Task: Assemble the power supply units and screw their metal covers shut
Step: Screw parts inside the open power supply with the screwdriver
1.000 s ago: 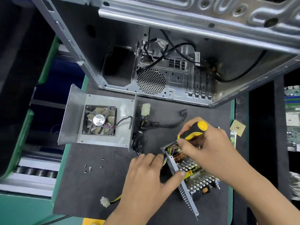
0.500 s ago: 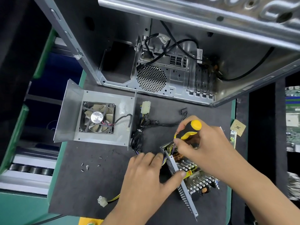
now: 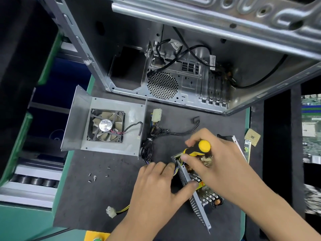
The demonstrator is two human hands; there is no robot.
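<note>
An open power supply unit (image 3: 199,193) with bare heatsinks and a coil lies on the dark mat. My left hand (image 3: 156,186) holds its slotted metal side wall, fingers on the outside, thumb over the top edge. My right hand (image 3: 215,160) grips a yellow-and-black screwdriver (image 3: 199,148), its tip down inside the unit's far corner and hidden. The unit's metal cover (image 3: 106,124) with a fan (image 3: 106,125) lies apart to the left. Several small screws (image 3: 97,176) lie loose on the mat in front of the cover.
A bare computer case (image 3: 191,70) lies open at the back. The unit's cable bundle (image 3: 152,134) with white connectors trails between cover and unit. A yellow-wired plug (image 3: 112,212) lies near the front edge. A CPU chip (image 3: 252,137) and circuit boards (image 3: 311,129) sit at right.
The screwdriver handle has turned and tilted slightly in my right hand. My left hand stays on the unit's side wall. The view has shifted a little.
</note>
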